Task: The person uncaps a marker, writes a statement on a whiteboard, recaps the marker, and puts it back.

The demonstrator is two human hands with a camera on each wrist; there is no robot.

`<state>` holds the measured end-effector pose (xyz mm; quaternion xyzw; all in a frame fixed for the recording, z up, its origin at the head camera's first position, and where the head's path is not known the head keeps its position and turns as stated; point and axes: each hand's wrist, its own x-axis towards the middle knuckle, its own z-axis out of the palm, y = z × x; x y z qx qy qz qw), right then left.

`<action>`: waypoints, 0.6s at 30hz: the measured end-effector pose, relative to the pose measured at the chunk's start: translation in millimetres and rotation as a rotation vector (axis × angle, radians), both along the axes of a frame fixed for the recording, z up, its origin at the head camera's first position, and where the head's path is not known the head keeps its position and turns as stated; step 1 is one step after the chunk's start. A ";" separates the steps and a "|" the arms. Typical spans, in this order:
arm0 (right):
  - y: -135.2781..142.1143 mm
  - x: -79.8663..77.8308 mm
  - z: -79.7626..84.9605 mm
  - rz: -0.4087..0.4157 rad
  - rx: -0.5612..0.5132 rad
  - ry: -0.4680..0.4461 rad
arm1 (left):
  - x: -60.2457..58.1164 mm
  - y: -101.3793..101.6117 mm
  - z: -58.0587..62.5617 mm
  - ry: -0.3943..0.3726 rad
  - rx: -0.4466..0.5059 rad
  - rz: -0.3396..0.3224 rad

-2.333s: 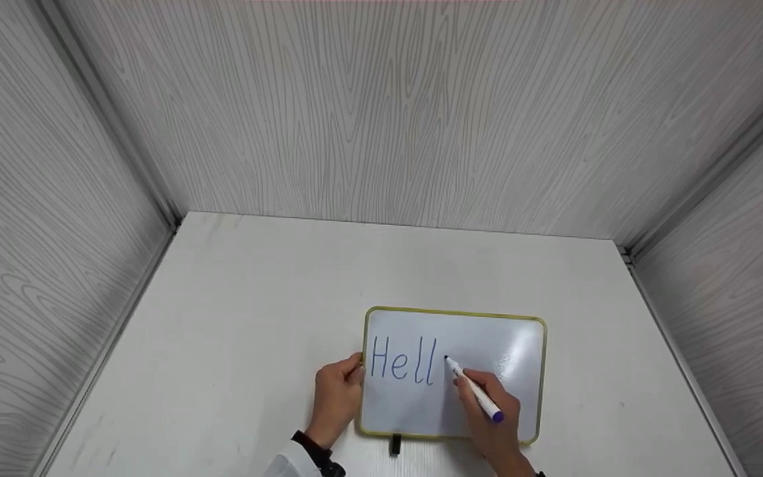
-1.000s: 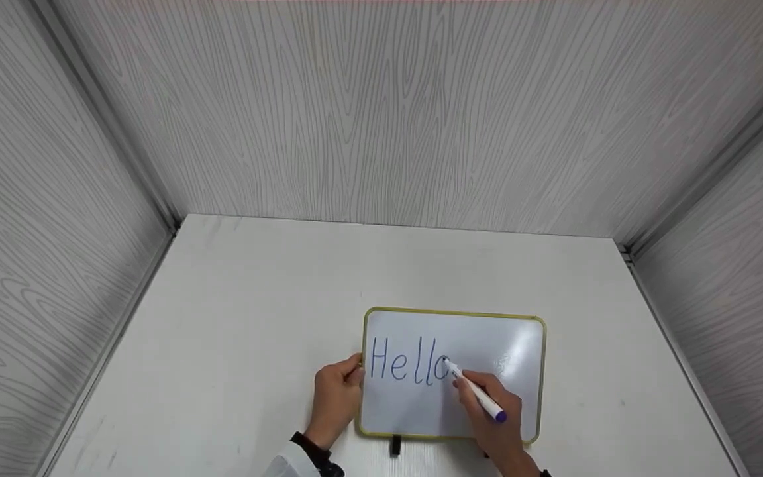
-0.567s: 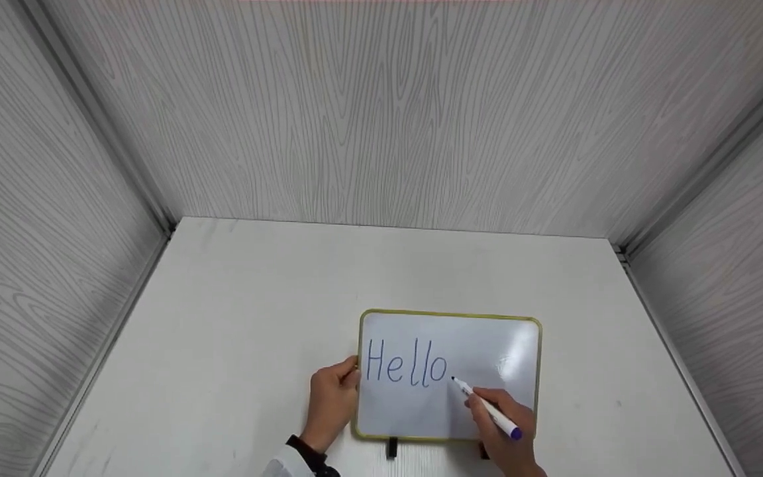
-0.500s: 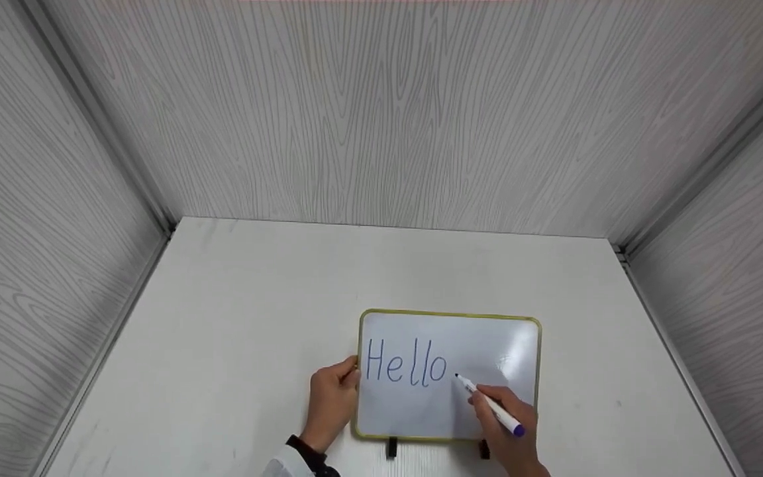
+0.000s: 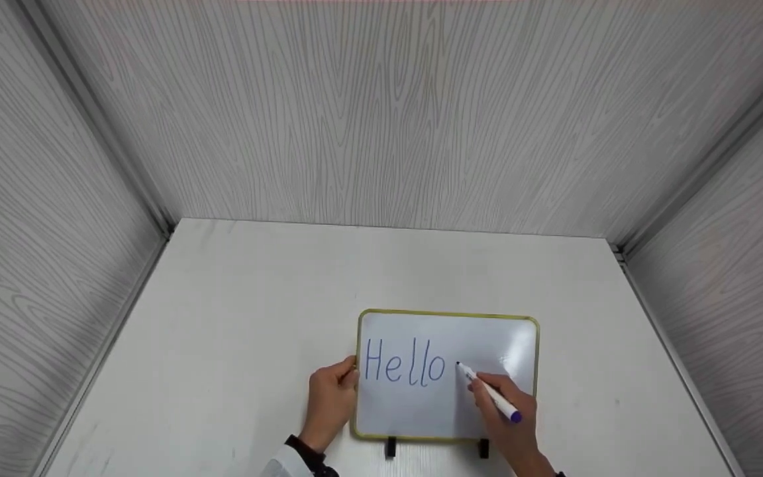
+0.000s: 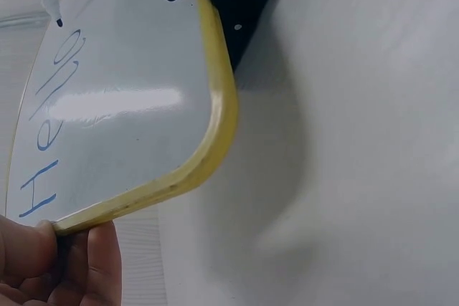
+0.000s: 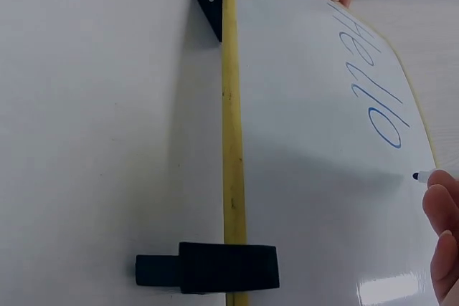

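A small whiteboard (image 5: 421, 414) with a yellow frame bears the word "Hello" (image 5: 405, 362) in blue ink. My left hand (image 5: 332, 401) pinches its left edge, thumb on the front and fingers behind, as the left wrist view shows. My right hand (image 5: 508, 417) holds a white marker (image 5: 493, 396) with a purple end. Its dark tip points at the board just right of the "o"; in the right wrist view the tip (image 7: 416, 175) seems slightly off the surface. Most of the marker is hidden by the fingers there.
Two black clip feet (image 5: 391, 447) stick out under the board's lower edge. The white table (image 5: 242, 318) is bounded by a grey wood-grain back wall (image 5: 381, 119) and side walls. Light glares off the board's right part.
The "o" was drawn after "Hell". The marker then left it, moved right and down, and has since risen a little. My left hand keeps its grip on the edge.
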<state>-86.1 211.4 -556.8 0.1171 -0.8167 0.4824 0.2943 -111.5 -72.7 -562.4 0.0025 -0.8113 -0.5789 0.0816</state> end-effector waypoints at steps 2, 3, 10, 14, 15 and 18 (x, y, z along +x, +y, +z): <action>-1.3 -0.9 0.5 0.004 0.013 0.007 | -0.2 -0.6 0.4 -0.012 0.008 -0.007; -1.6 -1.6 0.5 0.002 0.023 0.013 | -0.4 -0.8 0.5 -0.020 0.012 -0.011; -2.5 0.0 1.7 -0.028 0.023 -0.091 | -0.7 -1.0 -2.0 -0.014 0.020 -0.019; -1.5 6.1 0.7 -0.021 -0.027 -0.175 | -0.7 -0.7 -1.6 -0.014 0.025 -0.019; -0.9 8.0 -0.3 -0.018 -0.035 -0.183 | -0.6 -0.8 -1.5 -0.015 0.025 -0.016; 1.5 13.6 -4.8 0.002 -0.054 -0.170 | -0.6 -1.3 -1.6 -0.013 0.023 -0.014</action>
